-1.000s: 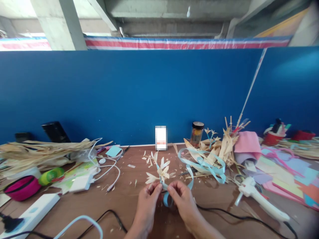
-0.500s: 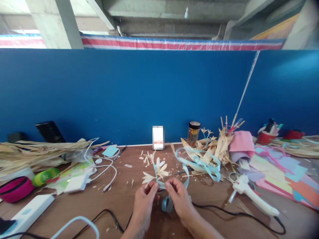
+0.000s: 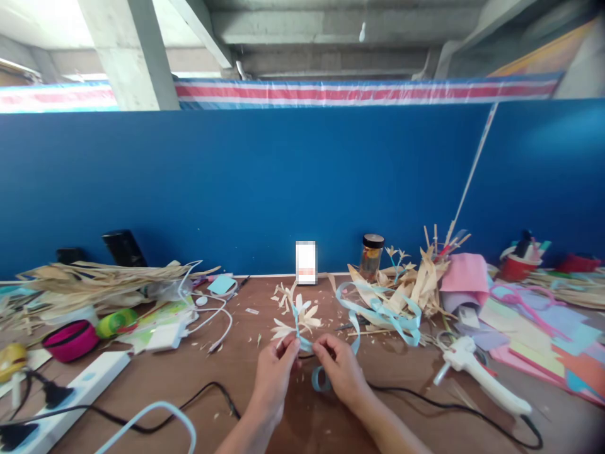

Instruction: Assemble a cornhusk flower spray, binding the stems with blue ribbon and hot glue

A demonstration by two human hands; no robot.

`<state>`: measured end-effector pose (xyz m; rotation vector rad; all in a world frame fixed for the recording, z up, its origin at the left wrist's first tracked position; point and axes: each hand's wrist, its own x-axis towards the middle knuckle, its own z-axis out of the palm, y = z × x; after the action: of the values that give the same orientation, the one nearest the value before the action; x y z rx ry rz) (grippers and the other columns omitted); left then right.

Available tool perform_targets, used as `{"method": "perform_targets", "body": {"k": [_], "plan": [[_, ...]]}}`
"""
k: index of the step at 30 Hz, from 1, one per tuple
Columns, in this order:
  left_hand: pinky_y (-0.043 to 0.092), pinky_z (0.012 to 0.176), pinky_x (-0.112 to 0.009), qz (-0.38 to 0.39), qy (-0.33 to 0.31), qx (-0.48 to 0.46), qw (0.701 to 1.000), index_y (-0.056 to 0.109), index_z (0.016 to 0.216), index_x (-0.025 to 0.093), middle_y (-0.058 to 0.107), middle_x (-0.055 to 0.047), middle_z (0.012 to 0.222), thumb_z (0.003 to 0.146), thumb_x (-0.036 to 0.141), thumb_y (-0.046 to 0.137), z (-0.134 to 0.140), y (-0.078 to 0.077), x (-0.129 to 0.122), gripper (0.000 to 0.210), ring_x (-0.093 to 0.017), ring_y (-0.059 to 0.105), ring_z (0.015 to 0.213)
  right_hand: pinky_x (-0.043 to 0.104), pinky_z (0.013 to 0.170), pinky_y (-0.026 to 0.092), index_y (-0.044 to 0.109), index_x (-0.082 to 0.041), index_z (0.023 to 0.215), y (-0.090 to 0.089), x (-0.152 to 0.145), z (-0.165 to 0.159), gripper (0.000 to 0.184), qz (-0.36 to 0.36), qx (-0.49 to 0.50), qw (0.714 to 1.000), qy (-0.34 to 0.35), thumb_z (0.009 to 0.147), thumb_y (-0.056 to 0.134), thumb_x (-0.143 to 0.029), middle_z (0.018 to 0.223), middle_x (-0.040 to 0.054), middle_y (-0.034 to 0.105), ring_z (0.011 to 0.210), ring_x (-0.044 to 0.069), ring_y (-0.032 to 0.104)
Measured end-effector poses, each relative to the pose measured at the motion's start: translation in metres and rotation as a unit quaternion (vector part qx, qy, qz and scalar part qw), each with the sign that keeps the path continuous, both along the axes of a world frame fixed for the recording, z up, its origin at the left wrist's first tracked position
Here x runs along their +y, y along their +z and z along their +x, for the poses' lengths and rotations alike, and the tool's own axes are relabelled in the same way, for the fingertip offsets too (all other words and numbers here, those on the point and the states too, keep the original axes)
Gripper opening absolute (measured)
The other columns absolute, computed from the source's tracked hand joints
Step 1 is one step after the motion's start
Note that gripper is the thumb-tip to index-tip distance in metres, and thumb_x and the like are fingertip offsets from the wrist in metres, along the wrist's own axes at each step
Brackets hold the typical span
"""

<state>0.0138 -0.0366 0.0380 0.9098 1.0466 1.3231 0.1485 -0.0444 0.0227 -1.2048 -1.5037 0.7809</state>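
My left hand [image 3: 280,360] pinches the lower stem of a spray of cream husk flowers [image 3: 306,315], whose upper stem is wrapped in light blue. From that stem a light blue ribbon [image 3: 306,345] runs across to my right hand [image 3: 336,360], which grips it between thumb and fingers. A loose curl of the same ribbon hangs under the right hand, and more of it loops over the table toward the dried husks [image 3: 420,284]. The stem's lower end is hidden by the left fingers.
A white glue gun [image 3: 486,375] lies at the right with its black cord trailing behind my hands. Coloured sheets [image 3: 529,340] and a lidded jar [image 3: 372,257] stand beyond. On the left are a power strip [image 3: 89,391], a pink band [image 3: 70,340], cables and husk strips [image 3: 108,284].
The view has swung slightly left, bringing more of the power strip into sight. Both hands keep their hold, and the ribbon between them looks shorter and more slanted.
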Motion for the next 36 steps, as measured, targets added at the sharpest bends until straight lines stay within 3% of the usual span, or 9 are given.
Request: {"method": "perform_targets", "body": {"k": [4,9,13,16,21,30,36], "plan": [[0.037,0.048,-0.018,-0.033,0.012,0.007,0.999,0.060,0.064,0.013,0.051,0.005,0.055,0.055,0.033,0.072,-0.005,0.006,-0.014,0.025,-0.007,0.045,0.049,0.022,0.055,0.031,0.054,-0.016,0.064,-0.002,-0.002,-0.002,0.031,0.030,-0.056,0.998,-0.015,0.084,0.041,-0.035,0.059,-0.0013,0.050,0.059,0.012,0.043],[0.040,0.049,-0.019,-0.046,0.062,-0.018,0.997,0.062,0.066,0.013,0.054,0.003,0.058,0.053,0.032,0.074,-0.012,-0.005,-0.042,0.026,-0.010,0.048,0.055,0.022,0.059,0.034,0.056,-0.017,0.070,-0.005,-0.004,-0.002,0.029,0.063,-0.067,0.995,-0.023,0.085,0.039,-0.034,0.067,0.0016,0.055,0.064,0.014,0.047],[0.043,0.053,-0.021,-0.091,0.127,-0.034,0.987,0.065,0.075,0.014,0.062,0.000,0.069,0.046,0.032,0.077,-0.019,-0.015,-0.057,0.036,-0.012,0.054,0.062,0.024,0.061,0.038,0.056,-0.017,0.075,0.003,-0.002,0.003,0.029,0.057,0.021,0.995,-0.083,0.085,0.038,-0.037,0.069,0.0029,0.056,0.066,0.015,0.050],[0.043,0.052,-0.020,-0.091,0.132,-0.058,0.985,0.065,0.071,0.013,0.061,0.000,0.066,0.043,0.031,0.079,-0.024,-0.018,-0.059,0.035,-0.011,0.054,0.057,0.024,0.060,0.040,0.056,-0.017,0.080,0.015,-0.005,0.006,0.031,0.050,0.106,0.985,-0.127,0.085,0.036,-0.041,0.071,0.0033,0.056,0.064,0.014,0.050],[0.044,0.053,-0.019,-0.080,0.100,-0.076,0.989,0.065,0.071,0.013,0.060,0.001,0.066,0.045,0.030,0.079,-0.027,-0.021,-0.057,0.034,-0.010,0.054,0.060,0.022,0.057,0.039,0.056,-0.018,0.083,0.028,-0.017,-0.001,0.032,0.048,0.130,0.985,-0.098,0.085,0.036,-0.042,0.070,0.0022,0.054,0.062,0.013,0.049],[0.045,0.054,-0.021,-0.069,0.119,-0.069,0.988,0.067,0.077,0.014,0.066,-0.003,0.076,0.046,0.031,0.078,-0.030,-0.032,-0.059,0.037,-0.015,0.059,0.068,0.023,0.060,0.039,0.056,-0.017,0.078,-0.002,-0.011,-0.003,0.030,0.033,0.044,0.994,-0.095,0.084,0.039,-0.040,0.067,0.0023,0.057,0.064,0.015,0.051],[0.044,0.049,-0.021,-0.059,0.122,-0.087,0.987,0.067,0.071,0.014,0.065,-0.002,0.069,0.043,0.031,0.079,-0.035,-0.044,-0.056,0.035,-0.015,0.058,0.062,0.022,0.056,0.036,0.056,-0.018,0.075,-0.006,-0.013,-0.007,0.030,0.027,0.010,0.997,-0.077,0.085,0.038,-0.039,0.063,-0.0002,0.054,0.059,0.014,0.049]]}}
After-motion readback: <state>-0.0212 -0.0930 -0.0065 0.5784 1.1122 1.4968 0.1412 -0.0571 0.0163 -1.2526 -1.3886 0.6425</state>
